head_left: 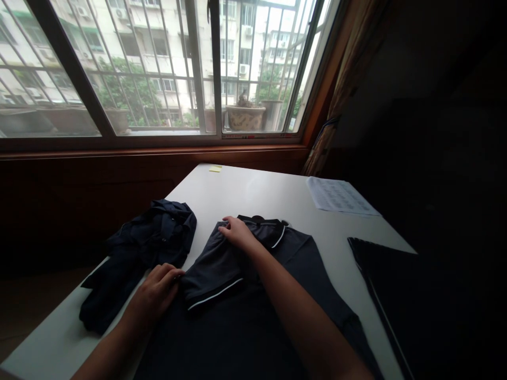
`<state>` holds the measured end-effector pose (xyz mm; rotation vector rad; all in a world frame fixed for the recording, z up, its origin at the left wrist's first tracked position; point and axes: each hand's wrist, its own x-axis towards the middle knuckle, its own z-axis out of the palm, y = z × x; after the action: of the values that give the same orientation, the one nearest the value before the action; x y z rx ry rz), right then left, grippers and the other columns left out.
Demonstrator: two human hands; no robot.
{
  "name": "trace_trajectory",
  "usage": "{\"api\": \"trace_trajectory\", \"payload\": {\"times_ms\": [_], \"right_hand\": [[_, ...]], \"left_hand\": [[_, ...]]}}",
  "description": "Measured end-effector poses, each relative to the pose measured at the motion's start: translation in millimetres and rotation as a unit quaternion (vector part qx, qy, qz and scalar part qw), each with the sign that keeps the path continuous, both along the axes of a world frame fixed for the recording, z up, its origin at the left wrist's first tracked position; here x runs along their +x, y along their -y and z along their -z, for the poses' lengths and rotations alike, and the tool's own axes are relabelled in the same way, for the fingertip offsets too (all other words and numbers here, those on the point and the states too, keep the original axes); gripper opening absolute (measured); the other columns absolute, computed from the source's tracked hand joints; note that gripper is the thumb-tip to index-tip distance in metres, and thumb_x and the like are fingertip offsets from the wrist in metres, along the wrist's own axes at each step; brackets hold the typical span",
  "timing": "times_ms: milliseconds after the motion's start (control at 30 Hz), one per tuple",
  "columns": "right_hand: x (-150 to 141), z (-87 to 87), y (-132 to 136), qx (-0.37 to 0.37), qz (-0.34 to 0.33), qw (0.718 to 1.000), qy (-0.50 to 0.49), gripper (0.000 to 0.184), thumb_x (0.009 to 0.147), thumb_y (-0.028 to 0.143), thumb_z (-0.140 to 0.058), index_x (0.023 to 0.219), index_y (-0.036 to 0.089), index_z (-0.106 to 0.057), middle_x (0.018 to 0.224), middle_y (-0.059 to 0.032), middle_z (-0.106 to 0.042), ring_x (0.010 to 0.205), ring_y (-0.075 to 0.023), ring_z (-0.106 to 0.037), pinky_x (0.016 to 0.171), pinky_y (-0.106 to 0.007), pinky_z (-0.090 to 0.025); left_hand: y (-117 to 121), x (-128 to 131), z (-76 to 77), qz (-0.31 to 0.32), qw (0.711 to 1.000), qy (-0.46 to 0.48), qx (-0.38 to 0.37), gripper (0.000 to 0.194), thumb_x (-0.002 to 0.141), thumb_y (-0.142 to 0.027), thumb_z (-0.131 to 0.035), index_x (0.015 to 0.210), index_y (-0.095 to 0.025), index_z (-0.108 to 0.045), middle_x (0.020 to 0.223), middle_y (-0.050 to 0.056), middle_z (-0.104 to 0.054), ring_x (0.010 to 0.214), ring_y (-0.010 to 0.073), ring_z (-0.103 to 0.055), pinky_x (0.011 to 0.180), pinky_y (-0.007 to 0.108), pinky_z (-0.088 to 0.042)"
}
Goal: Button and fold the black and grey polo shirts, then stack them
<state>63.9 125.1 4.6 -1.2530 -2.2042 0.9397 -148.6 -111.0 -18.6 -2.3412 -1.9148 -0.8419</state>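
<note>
Left hand [156, 290] pinches the inward-folded sleeve [214, 269] of a dark shirt [222, 338]; right hand [237, 232] pinches the fold near its collar [273, 232]. Opposite side lies unfolded.

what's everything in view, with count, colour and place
window: 1, dark-framed, behind the table
bars: many, greyish, outside
buildings: several, pale, outside
plant pots: several, brown and grey, outside ledge
trees: a few, green, outside
curtain: 1, brownish, right of window
table: 1, white, centre
sticky note: 1 visible, yellow, far edge
papers: count unclear, white, far right
collared shirt: 1, dark with white trim, table front
crumpled clothing: count unclear, navy, table's left
unclear item: 1, black, right edge
left hand: 1, bare, at sleeve edge
right hand: 1, bare, on shirt beside collar
</note>
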Motion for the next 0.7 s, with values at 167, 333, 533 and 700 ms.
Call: {"api": "trace_trajectory", "payload": {"times_ms": [167,333,533,700], "right_hand": [[-24,-1.8,-18,-0.007,-0.004,0.999,0.05,0.052,0.074,0.022,-0.073,0.125,0.021,-0.063,0.098,-0.0057,-0.072,0.099,-0.0233,-0.066,0.089,-0.031,-0.048],[-40,-1.7,-27,-0.012,0.004,0.998,0.056,0.058,0.076,0.022,-0.073,0.131,0.022,-0.057,0.097,-0.0046,-0.073,0.095,-0.0226,-0.067,0.084,-0.03,-0.049],[-53,4.2,-27,0.02,0.017,0.999,0.028,0.056,0.083,0.016,-0.065,0.136,0.024,-0.051,0.1,-0.0042,-0.071,0.095,-0.02,-0.065,0.086,-0.031,-0.047],[-56,10.4,-22,0.055,0.021,0.998,-0.009,0.046,0.086,0.012,-0.06,0.131,0.024,-0.056,0.102,-0.0041,-0.068,0.097,-0.0177,-0.062,0.091,-0.03,-0.046]], "left_hand": [[0,-1,-1.1,0.009,1.0,-0.007,0.008,0.022,0.093,-0.017,-0.051,0.11,-0.025,-0.063,0.1,0.004,-0.064,0.089,0.0199,-0.062,0.079,0.031,-0.054],[0,-2,-0.5,0.0,1.0,-0.01,-0.006,0.024,0.091,-0.016,-0.051,0.11,-0.025,-0.062,0.099,0.004,-0.063,0.088,0.0205,-0.062,0.079,0.032,-0.054],[1,-1,1.8,-0.019,1.0,-0.01,-0.022,0.031,0.092,-0.017,-0.051,0.12,-0.026,-0.061,0.1,0.004,-0.063,0.088,0.021,-0.062,0.078,0.033,-0.054],[3,-3,6.3,0.001,0.999,-0.044,-0.018,0.051,0.092,-0.012,-0.047,0.139,-0.03,-0.054,0.099,0.005,-0.06,0.087,0.0197,-0.059,0.079,0.032,-0.055]]}}
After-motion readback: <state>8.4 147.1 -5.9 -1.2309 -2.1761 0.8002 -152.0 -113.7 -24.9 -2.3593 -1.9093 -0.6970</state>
